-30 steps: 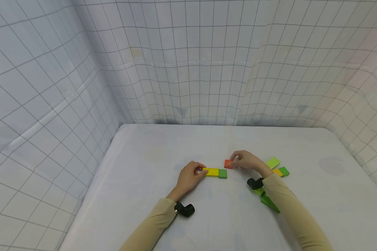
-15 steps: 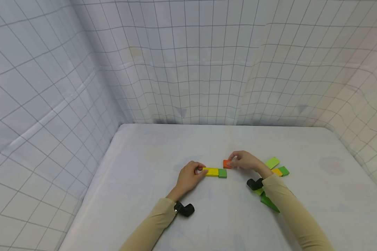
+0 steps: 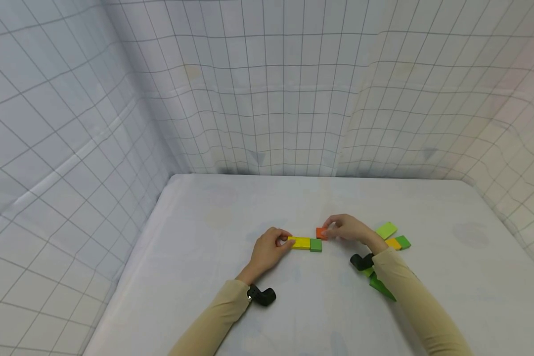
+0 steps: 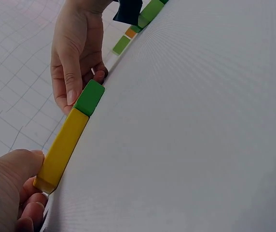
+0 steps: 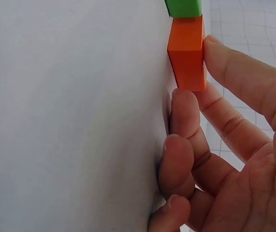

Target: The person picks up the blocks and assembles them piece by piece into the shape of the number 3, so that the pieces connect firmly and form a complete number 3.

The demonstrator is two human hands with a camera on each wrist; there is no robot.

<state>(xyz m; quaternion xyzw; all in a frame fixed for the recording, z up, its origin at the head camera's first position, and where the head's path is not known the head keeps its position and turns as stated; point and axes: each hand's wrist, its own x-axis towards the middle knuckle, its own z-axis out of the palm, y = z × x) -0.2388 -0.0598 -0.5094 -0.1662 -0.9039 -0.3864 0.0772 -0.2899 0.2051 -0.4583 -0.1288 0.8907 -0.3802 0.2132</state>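
- Orange block [image 3: 320, 233]: 1 o'clock of the green block [image 3: 316, 245], can't tell if touching; right hand [image 3: 348, 227] pinching its 3 o'clock side, prob for control
- Yellow block [image 3: 300, 243]: at green's 9 o'clock, left hand [image 3: 269, 250] pinching its outer end, guessing to steady it
- Other blocks [image 3: 386, 230]: 3-to-5 o'clock across the worktop [image 3: 231, 207]

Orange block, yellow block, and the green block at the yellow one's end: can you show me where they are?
Orange block [image 5: 186, 51], right wrist view, edge between two faces.
Yellow block [image 4: 62, 146], left wrist view, middle of its long face.
Green block [image 4: 89, 98], left wrist view, middle of its visible face.
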